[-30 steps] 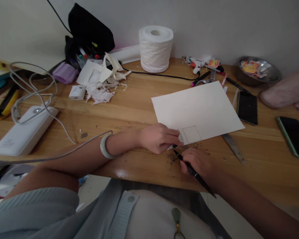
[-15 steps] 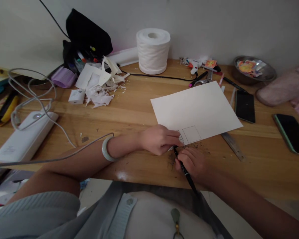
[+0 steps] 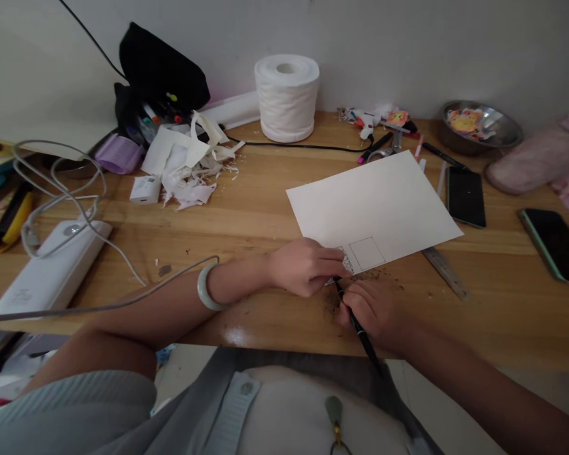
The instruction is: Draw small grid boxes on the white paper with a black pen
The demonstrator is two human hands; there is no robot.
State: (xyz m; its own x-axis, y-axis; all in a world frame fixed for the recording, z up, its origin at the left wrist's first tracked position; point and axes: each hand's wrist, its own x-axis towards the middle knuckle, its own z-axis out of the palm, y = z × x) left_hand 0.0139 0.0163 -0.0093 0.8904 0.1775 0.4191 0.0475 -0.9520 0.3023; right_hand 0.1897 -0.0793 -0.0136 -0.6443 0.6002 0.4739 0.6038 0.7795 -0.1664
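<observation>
Now the black pen (image 3: 368, 346), clasped in the right hand (image 3: 378, 311), has moved seemingly within marking reach of the white paper (image 3: 374, 202), its patterned corner under the curled left hand (image 3: 303, 266), whose grip is unclear.

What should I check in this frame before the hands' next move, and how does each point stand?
1. Right hand gripping the black pen: ok.
2. Left hand at the white sheet's near-left corner: ok.
3. Pen tip touching the sheet: cannot tell, the contact is hidden by the fingers.
4. Tabletop unmarked near the pen: not ok, dark marks show.
5. Ruler free of the sheet: not ok, partly underneath.
</observation>
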